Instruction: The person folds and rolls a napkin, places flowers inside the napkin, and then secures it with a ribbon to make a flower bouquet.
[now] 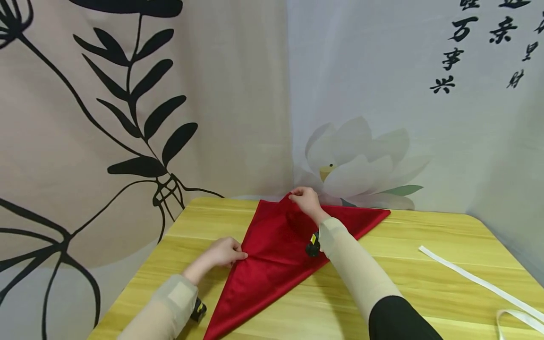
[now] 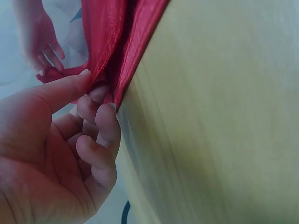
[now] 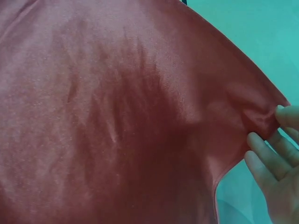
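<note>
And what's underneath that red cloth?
The red cloth lies over a wood-grain table, which shows past its edges. The left hand pinches one edge, the right hand the far side. Whatever is beneath the cloth's middle is covered in every view.

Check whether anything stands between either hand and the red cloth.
Nothing visible does. The left hand pinches the red cloth at its left edge; the right hand pinches its far edge. The white strip lies apart, to the right.

Passing room lies between the red cloth (image 1: 272,255) and white strip (image 1: 467,275), crossed by the right forearm (image 1: 361,269).
</note>
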`<state>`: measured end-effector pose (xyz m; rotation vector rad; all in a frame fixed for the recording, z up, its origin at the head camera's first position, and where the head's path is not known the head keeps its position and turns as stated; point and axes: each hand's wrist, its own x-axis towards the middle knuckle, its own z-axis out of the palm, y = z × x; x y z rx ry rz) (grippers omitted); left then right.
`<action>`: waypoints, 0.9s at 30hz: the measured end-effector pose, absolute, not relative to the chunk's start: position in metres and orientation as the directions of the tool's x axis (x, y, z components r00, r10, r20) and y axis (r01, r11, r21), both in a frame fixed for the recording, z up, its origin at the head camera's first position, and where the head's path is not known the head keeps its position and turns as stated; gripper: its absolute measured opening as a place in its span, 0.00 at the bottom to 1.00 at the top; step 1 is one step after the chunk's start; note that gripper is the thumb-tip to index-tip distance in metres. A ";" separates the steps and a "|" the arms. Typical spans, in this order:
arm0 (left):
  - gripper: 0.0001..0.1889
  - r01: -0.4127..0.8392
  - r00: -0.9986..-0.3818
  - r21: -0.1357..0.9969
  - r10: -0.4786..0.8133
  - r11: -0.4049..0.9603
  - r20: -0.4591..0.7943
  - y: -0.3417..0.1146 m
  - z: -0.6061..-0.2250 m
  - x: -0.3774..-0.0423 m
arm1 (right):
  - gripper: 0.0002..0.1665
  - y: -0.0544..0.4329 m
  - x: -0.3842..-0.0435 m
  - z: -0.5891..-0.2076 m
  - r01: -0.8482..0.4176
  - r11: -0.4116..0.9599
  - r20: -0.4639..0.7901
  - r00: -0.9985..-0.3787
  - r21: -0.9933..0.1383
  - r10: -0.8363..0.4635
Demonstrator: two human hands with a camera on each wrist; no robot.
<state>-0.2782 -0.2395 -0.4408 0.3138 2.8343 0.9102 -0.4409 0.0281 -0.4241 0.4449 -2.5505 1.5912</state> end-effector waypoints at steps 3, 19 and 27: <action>0.18 0.156 -0.968 0.582 0.240 0.798 -0.070 -0.240 -0.439 -0.279 | 0.11 0.028 -0.441 -0.423 -0.302 0.405 0.242 -0.951 -0.863 -0.194; 0.23 0.164 -0.972 0.555 0.230 0.816 -0.051 -0.242 -0.439 -0.284 | 0.11 0.023 -0.443 -0.424 -0.273 0.394 0.224 -0.960 -0.878 -0.166; 0.24 0.127 -0.978 0.537 0.196 0.834 -0.072 -0.243 -0.438 -0.282 | 0.10 0.016 -0.441 -0.429 -0.237 0.327 0.199 -0.969 -0.915 -0.147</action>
